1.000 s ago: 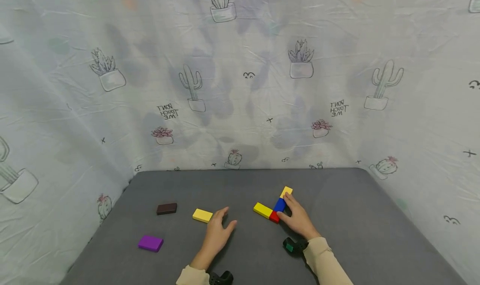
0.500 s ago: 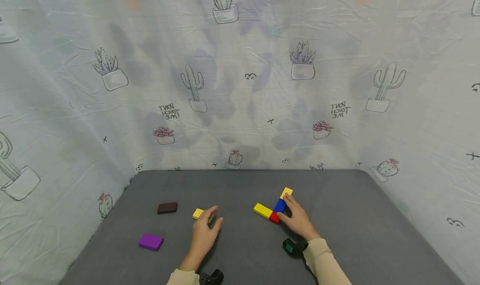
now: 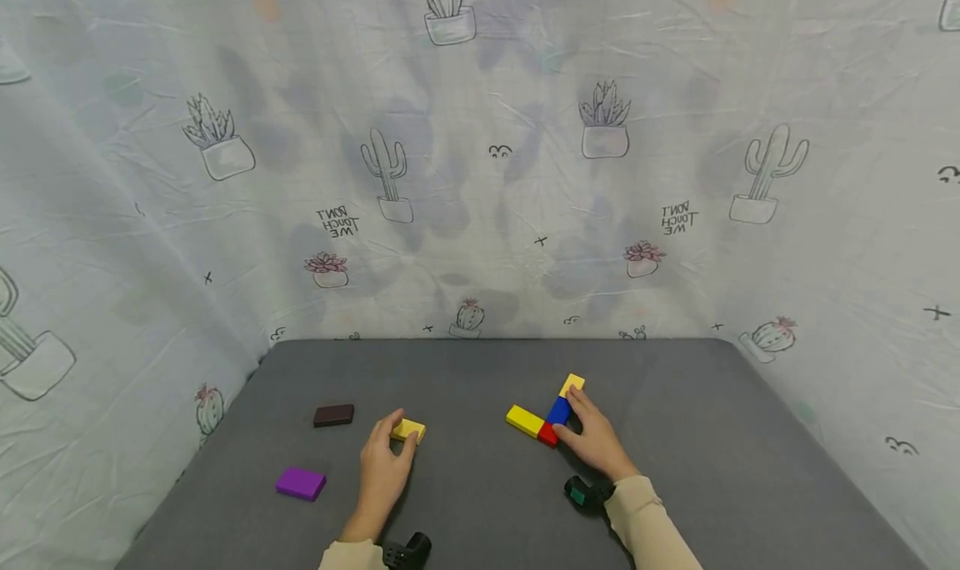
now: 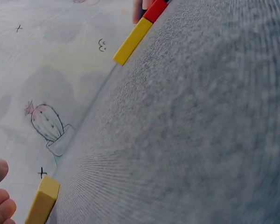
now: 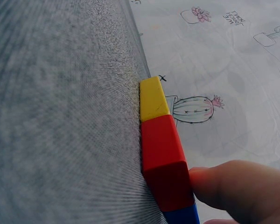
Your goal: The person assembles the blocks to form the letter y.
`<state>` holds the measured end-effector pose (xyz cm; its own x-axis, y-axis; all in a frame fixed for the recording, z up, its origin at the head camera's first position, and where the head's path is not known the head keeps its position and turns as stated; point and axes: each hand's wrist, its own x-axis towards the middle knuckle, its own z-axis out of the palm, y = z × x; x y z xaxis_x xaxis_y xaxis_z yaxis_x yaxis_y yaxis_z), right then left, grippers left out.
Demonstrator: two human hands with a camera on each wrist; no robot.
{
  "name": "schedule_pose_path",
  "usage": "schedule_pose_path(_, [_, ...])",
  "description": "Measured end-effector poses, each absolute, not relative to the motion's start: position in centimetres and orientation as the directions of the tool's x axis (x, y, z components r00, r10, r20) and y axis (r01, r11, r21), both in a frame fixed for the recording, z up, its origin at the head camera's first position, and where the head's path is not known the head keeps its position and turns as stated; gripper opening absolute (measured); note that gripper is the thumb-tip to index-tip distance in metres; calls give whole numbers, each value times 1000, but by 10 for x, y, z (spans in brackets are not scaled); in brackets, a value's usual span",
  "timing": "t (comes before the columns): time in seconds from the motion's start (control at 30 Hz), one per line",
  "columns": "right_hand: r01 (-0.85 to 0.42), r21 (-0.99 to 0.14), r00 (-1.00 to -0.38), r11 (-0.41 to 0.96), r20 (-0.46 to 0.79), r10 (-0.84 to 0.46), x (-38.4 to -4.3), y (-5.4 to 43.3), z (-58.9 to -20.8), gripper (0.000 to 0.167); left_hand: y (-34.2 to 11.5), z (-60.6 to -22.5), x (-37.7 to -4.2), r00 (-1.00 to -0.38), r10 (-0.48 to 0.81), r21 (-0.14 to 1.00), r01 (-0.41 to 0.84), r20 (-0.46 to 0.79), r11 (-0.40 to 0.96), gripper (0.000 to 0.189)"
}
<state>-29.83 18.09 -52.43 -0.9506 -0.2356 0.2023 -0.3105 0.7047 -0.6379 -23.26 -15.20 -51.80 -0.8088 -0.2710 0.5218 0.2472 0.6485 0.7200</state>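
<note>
At the left of the grey surface (image 3: 457,374) I see a purple block (image 3: 302,484), and farther back, a dark block (image 3: 333,415). Next is the left hand (image 3: 384,470), its grip spread about a cream block (image 3: 408,431); whether they touch, I cannot tell. Well apart to the right, a yellow block (image 3: 525,421), a red block (image 3: 548,434), a blue block (image 3: 558,412) and another cream block (image 3: 573,384) join in one bent line. The right hand (image 3: 597,447) rests on this line, grip spread, its thumb touching the red block.

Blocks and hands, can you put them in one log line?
left hand: at lone yellow block, contact unclear; right hand: touches red block; blue block: touching red; purple block, brown block: on table
</note>
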Motion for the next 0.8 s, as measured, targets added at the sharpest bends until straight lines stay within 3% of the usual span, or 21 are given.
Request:
schedule_pose_path(0.37, [-312, -627, -950, 714, 195, -243, -299, 182, -525, 75, -156, -521, -234, -874, -303, 741, 92, 381, 665, 50])
schedule_pose_path(0.8, [-314, -628, -949, 712, 196, -245, -299, 182, -524, 74, -158, -522, -235, -872, -311, 737, 79, 378, 672, 54])
